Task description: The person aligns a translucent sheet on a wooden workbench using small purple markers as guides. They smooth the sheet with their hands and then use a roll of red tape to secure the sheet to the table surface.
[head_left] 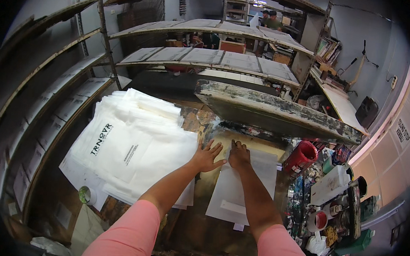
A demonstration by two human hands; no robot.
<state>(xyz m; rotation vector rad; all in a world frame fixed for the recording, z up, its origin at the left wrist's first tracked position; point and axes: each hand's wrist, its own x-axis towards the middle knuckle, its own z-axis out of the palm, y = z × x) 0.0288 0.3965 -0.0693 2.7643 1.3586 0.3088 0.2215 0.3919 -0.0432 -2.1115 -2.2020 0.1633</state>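
Note:
A frosted, translucent plastic sheet or bag (224, 190) lies on the yellowish work board (265, 143) in front of me. My right hand (239, 157) rests on its far left part, fingers pointing away and pressed down near the far edge. My left hand (206, 157) is spread with fingers apart, between that sheet and a big pile of white bags (167, 135). The thumb reaches toward the sheet's left edge; whether it touches I cannot tell. On top of the pile is a bag with dark printing (114, 146). Beyond both hands, a paint-stained printing frame (272, 108) is tilted up.
Right of the board stand a red tub (302, 156), a white container (330, 185) and several paint pots. A small green-and-white cup (87, 195) sits by the pile's near left corner. Racks (209, 57) holding printed bags run behind and leftward. Other people (271, 22) are far back.

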